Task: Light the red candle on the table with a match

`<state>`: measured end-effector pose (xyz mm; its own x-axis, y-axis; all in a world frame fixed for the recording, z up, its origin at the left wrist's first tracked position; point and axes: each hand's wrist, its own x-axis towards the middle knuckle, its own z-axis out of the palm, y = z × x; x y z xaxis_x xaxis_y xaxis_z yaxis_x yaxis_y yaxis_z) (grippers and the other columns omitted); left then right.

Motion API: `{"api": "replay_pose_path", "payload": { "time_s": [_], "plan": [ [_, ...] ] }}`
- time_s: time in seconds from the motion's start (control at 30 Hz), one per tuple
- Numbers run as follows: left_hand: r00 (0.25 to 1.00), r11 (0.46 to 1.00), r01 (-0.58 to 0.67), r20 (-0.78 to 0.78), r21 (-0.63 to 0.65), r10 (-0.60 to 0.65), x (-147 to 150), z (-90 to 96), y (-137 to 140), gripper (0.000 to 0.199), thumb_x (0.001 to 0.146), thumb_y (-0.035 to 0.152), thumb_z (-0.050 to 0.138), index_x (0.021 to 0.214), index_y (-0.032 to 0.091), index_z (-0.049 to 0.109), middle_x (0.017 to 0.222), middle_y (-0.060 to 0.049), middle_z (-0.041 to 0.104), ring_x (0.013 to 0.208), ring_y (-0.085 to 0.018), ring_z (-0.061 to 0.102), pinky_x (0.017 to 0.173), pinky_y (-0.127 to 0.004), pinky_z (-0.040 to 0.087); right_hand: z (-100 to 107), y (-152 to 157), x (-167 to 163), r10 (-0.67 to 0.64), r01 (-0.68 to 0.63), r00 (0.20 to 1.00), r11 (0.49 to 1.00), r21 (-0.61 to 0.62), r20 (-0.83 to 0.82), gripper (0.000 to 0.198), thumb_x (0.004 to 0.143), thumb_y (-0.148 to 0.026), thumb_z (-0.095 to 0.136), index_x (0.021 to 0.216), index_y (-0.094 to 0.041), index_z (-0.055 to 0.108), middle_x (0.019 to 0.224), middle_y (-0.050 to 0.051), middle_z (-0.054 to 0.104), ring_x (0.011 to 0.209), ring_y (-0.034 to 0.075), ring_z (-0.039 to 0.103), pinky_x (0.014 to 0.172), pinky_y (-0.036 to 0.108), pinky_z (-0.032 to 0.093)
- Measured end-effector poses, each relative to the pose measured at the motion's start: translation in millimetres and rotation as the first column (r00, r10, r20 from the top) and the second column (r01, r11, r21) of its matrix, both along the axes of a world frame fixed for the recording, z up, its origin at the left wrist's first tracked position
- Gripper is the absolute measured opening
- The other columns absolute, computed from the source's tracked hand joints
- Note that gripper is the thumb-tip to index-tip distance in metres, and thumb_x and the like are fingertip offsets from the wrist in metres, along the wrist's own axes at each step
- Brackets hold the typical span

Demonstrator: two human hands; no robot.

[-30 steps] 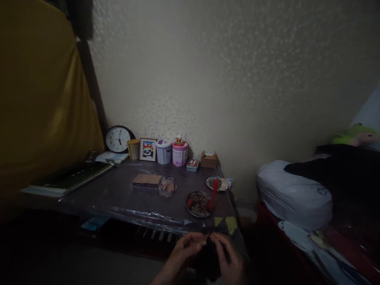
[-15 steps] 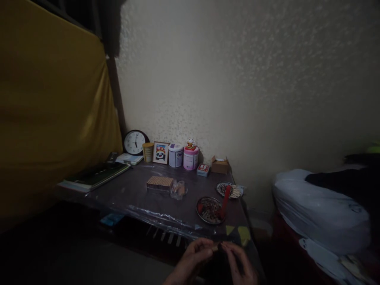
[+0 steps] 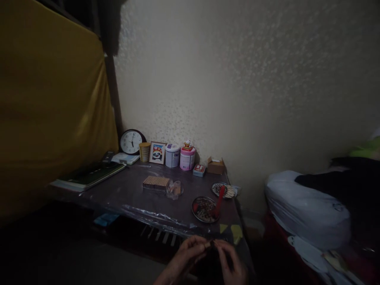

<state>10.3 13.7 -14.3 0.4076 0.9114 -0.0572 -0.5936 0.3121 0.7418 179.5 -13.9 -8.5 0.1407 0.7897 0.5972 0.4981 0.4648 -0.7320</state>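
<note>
In front of the table's near edge, my left hand (image 3: pixel 188 253) pinches a small pale tan piece with a dark end (image 3: pixel 209 245). My right hand (image 3: pixel 230 259) closes its fingertips at the dark end of that piece. Its exact kind is too small and dim to make out. Beyond the hands, a round metal plate (image 3: pixel 204 221) bears dark and whitish bits, and a red spoon (image 3: pixel 220 200) leans up from it. Behind it lies a second plate (image 3: pixel 212 191) with similar bits and a bunch of pale sticks (image 3: pixel 229 191).
A row of tan rectangular pieces (image 3: pixel 156 182) stands beside a clear plastic bag (image 3: pixel 173 191). Along the wall are a clock (image 3: pixel 132 141), a yellow cup (image 3: pixel 144 152), a picture frame (image 3: pixel 157 153), two tubs and a cardboard box (image 3: pixel 215 166). Yellow paper pieces (image 3: pixel 236 233) lie at the near right corner.
The view has swung a little, so table items and hands appear slightly farther left. Both hands stay together on the small piece, with little visible change in grip.
</note>
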Motion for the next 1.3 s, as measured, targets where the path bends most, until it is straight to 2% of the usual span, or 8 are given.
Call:
{"api": "replay_pose_path", "payload": {
  "time_s": [0.23, 0.47, 0.7, 0.93, 1.0, 1.03, 1.17, 1.3],
  "plan": [
    [1.0, 1.0, -0.003, -0.016, 0.0, 0.003, -4.0, 21.2, -10.7, 0.02, 0.062, 0.031, 0.078, 0.075, 0.019, 0.069, 0.081, -0.001, 0.069, 0.084, -0.016, 0.06, 0.08, -0.026, 0.04, 17.0, -0.9, -7.9, -0.082, 0.023, 0.978, 0.955, 0.295, 0.19, 0.012, 0.084, -0.021, 0.055, 0.09, -0.025, 0.066, 0.083, 0.001, 0.074, 0.076, 0.014, 0.071, 0.07, 0.018, 0.056],
    [0.997, 0.998, -0.055, 0.049, 0.015, 0.054, -8.4, 31.4, -20.4, 0.016, 0.068, 0.029, 0.073, 0.081, 0.02, 0.069, 0.087, -0.003, 0.071, 0.09, -0.017, 0.06, 0.086, -0.029, 0.039, 39.0, -12.6, -23.6, -0.128, 0.07, 0.98, 0.939, 0.338, 0.154, 0.01, 0.087, -0.018, 0.052, 0.088, -0.023, 0.06, 0.085, 0.002, 0.071, 0.08, 0.012, 0.069, 0.073, 0.019, 0.054],
    [0.997, 0.998, -0.067, 0.047, 0.021, 0.066, -6.1, 24.8, -25.0, 0.016, 0.07, 0.031, 0.072, 0.081, 0.019, 0.07, 0.091, -0.005, 0.072, 0.093, -0.019, 0.061, 0.085, -0.029, 0.04, 35.0, -12.8, -26.3, -0.117, 0.048, 0.977, 0.934, 0.353, 0.177, 0.01, 0.087, -0.018, 0.051, 0.087, -0.022, 0.061, 0.083, 0.003, 0.071, 0.08, 0.012, 0.069, 0.072, 0.02, 0.055],
    [0.994, 0.995, -0.097, 0.057, 0.026, 0.096, -2.7, 36.6, -29.4, 0.019, 0.067, 0.031, 0.074, 0.08, 0.018, 0.07, 0.084, -0.005, 0.072, 0.083, -0.018, 0.061, 0.082, -0.029, 0.041, 61.0, -31.0, -28.9, -0.161, 0.089, 0.978, 0.895, 0.437, 0.13, 0.014, 0.084, -0.013, 0.055, 0.092, -0.022, 0.062, 0.087, 0.004, 0.072, 0.082, 0.013, 0.068, 0.075, 0.022, 0.054],
    [0.991, 0.993, -0.117, 0.07, 0.029, 0.115, -1.9, 40.8, -30.2, 0.018, 0.066, 0.029, 0.075, 0.079, 0.018, 0.07, 0.08, -0.004, 0.071, 0.079, -0.016, 0.061, 0.08, -0.027, 0.041, 55.4, -27.0, -26.2, -0.128, 0.048, 0.978, 0.905, 0.423, 0.164, 0.015, 0.084, -0.016, 0.055, 0.094, -0.023, 0.064, 0.087, 0.003, 0.073, 0.082, 0.014, 0.069, 0.075, 0.024, 0.055],
    [0.99, 0.992, -0.124, 0.071, 0.028, 0.122, -1.9, 42.9, -30.8, 0.018, 0.067, 0.028, 0.075, 0.08, 0.018, 0.069, 0.079, -0.003, 0.071, 0.078, -0.015, 0.061, 0.078, -0.026, 0.041, 49.9, -22.0, -23.3, -0.091, 0.008, 0.973, 0.933, 0.359, 0.213, 0.015, 0.086, -0.021, 0.052, 0.092, -0.024, 0.065, 0.087, 0.002, 0.073, 0.081, 0.014, 0.069, 0.074, 0.024, 0.055],
    [0.993, 0.995, -0.099, 0.061, 0.024, 0.097, -4.3, 51.2, -33.9, 0.018, 0.068, 0.027, 0.074, 0.082, 0.018, 0.068, 0.078, -0.003, 0.071, 0.075, -0.014, 0.061, 0.072, -0.024, 0.041, 30.6, 2.0, -8.2, -0.214, 0.179, 0.971, 0.946, 0.27, 0.105, 0.022, 0.087, -0.034, 0.05, 0.079, -0.022, 0.066, 0.074, 0.003, 0.072, 0.068, 0.016, 0.069, 0.063, 0.024, 0.055],
    [0.99, 0.991, -0.131, 0.047, 0.008, 0.13, -6.5, 52.1, -34.1, 0.022, 0.063, 0.03, 0.077, 0.079, 0.017, 0.07, 0.076, -0.003, 0.071, 0.073, -0.014, 0.06, 0.071, -0.023, 0.041, 32.6, 8.3, -2.1, -0.257, 0.252, 0.966, 0.939, 0.236, -0.009, 0.02, 0.085, -0.035, 0.052, 0.078, -0.021, 0.065, 0.075, 0.003, 0.071, 0.07, 0.016, 0.068, 0.068, 0.025, 0.054]
  ]
}}
